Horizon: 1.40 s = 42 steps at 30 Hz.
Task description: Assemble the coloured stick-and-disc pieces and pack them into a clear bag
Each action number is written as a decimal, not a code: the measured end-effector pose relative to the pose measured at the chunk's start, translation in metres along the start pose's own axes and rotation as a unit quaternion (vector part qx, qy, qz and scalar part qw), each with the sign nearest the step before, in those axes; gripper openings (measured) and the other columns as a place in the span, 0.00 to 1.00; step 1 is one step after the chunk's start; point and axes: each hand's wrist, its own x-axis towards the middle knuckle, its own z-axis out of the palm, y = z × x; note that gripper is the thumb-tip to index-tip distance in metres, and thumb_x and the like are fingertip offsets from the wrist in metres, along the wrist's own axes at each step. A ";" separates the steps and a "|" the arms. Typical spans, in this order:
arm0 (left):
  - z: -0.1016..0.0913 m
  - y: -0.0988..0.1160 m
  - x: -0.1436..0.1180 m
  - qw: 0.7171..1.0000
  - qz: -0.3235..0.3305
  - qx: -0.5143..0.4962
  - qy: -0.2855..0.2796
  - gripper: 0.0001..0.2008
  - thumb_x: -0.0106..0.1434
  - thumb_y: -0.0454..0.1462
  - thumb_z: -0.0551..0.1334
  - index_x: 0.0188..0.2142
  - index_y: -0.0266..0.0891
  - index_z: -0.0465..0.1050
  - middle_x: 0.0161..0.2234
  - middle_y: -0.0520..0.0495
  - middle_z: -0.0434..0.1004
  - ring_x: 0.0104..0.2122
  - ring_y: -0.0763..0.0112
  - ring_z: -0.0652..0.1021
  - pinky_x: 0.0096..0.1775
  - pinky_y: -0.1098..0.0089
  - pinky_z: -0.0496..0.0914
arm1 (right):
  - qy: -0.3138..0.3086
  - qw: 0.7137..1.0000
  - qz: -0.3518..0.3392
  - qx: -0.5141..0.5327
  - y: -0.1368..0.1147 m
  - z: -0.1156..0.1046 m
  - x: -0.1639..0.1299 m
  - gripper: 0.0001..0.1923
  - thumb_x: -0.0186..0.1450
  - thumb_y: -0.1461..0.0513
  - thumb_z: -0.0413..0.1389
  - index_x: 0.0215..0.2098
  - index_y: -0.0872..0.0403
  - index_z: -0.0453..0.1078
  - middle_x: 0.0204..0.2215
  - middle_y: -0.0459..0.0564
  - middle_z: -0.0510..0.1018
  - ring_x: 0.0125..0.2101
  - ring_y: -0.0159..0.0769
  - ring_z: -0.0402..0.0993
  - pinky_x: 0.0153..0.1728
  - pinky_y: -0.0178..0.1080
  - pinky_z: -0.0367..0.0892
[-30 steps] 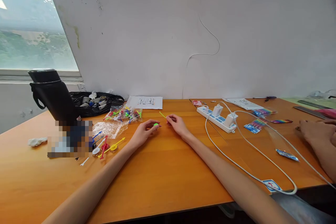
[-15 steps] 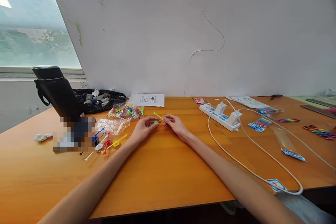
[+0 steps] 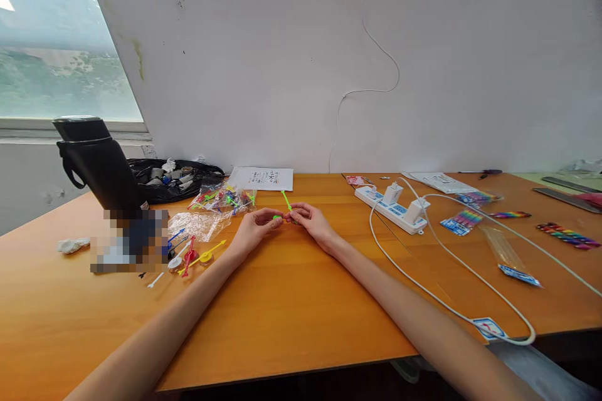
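Observation:
My left hand pinches a small green round piece, mostly covered by the fingers. A green plastic arrow points up and away from the fingertips of my right hand, which are closed on its lower end. The fingertips of both hands meet or nearly meet; whether the two green pieces touch is hidden. Left of my left hand lie a yellow arrow spinner, a red arrow spinner and a white one, with blue and black pieces behind them.
Behind my left hand are a clear bag of coloured pieces and an empty clear wrapper. A black bottle stands at left by a black bag. On the right lie a power strip, white cables and packaged rainbow items.
The green arrow has swung from slanting left to pointing more upright. My hands have drawn closer together, and the green round piece is more covered. The view has shifted slightly.

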 end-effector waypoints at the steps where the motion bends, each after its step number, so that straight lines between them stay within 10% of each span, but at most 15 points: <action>1: 0.000 0.002 -0.001 1.000 -0.003 0.003 0.006 0.23 0.54 0.48 0.71 0.45 0.37 0.77 0.45 0.40 0.82 0.47 0.56 0.80 0.55 0.57 0.69 | 0.003 1.000 0.001 0.004 0.000 0.000 0.000 0.23 0.53 0.50 0.69 0.40 0.53 0.71 0.33 0.50 0.83 0.37 0.36 0.79 0.49 0.43 0.70; 23: 0.006 0.008 -0.001 0.999 -0.012 -0.037 -0.015 0.22 0.57 0.45 0.68 0.48 0.37 0.77 0.53 0.42 0.77 0.52 0.56 0.76 0.55 0.59 0.69 | -0.077 0.992 -0.011 -0.102 -0.002 0.007 -0.004 0.21 0.60 0.46 0.62 0.35 0.56 0.72 0.24 0.46 0.77 0.25 0.30 0.71 0.32 0.35 0.67; 42: 0.003 0.002 0.000 0.999 -0.014 0.008 -0.028 0.22 0.60 0.47 0.65 0.51 0.37 0.76 0.51 0.41 0.78 0.48 0.58 0.78 0.52 0.60 0.71 | 0.002 0.968 -0.063 -0.241 0.002 0.010 -0.008 0.17 0.63 0.48 0.59 0.38 0.53 0.66 0.30 0.47 0.77 0.30 0.34 0.73 0.33 0.37 0.67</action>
